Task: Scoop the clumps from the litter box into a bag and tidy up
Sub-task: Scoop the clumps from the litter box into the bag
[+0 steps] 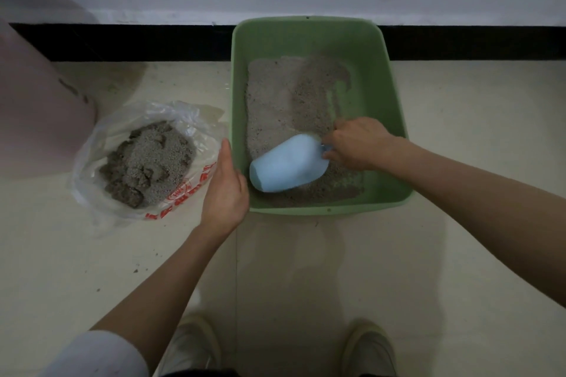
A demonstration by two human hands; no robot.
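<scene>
The litter box [318, 40], a green plastic tub, sits on the floor [306, 269] with its far edge near the black skirting [122, 40] at the foot of the wall, so the person can stand over its near side and work downward. Grey litter [275, 107] covers most of its bottom, with a bare green streak toward the far right where material seems to have been dragged away. The right hand [358, 144] has its fingers curled round the handle of a pale blue scoop [284, 167], which lies mouth-down and low against the litter at the near end, probably being pushed along to gather a load. The left hand [225, 190] hovers just outside the box's left wall, fingers straight and together, holding nothing; whether it touches the rim cannot be told, but it looks placed to steady the box or the bag. The bag [101, 138], clear plastic with red print, lies open on the floor just beside the box's left side, already holding a mound of clumps [147, 168], close enough that each scoopful needs only a short carry. Two shoes [367, 349] stand at the bottom, and a pinkish object [36, 101] occupies the far left.
</scene>
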